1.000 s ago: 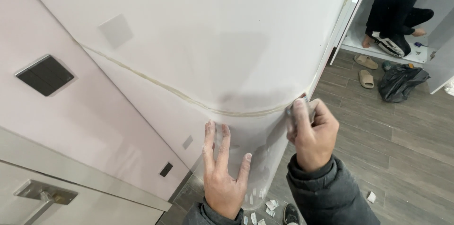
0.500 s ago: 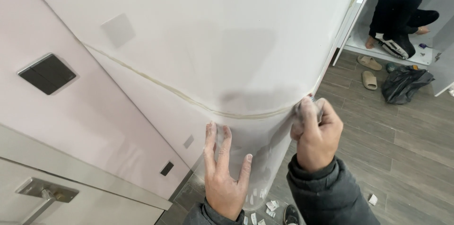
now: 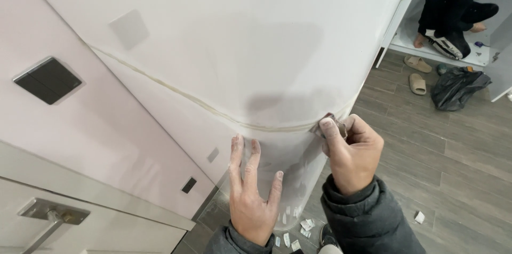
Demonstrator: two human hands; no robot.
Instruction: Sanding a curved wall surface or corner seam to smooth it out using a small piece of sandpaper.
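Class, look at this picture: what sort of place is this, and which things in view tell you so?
Probably a home being fitted out or renovated. A curved white wall shows an unfinished seam, paper scraps litter the wood-look floor, and slippers lie beside a doorway.

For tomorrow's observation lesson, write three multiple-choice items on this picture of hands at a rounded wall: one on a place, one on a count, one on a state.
1. Where does the right hand press its small pad?
A. on the wall seam
B. on the floor
C. on the dark switch plate

2. How many sandals lie on the floor?
A. one
B. two
C. four

3. How is the left hand?
A. clenched
B. holding a tool
C. flat, fingers spread

Answers: 1 A, the pad meets the yellowish line. 2 B, a pair lies by the black bag. 3 C, its palm lies on the wall, empty.
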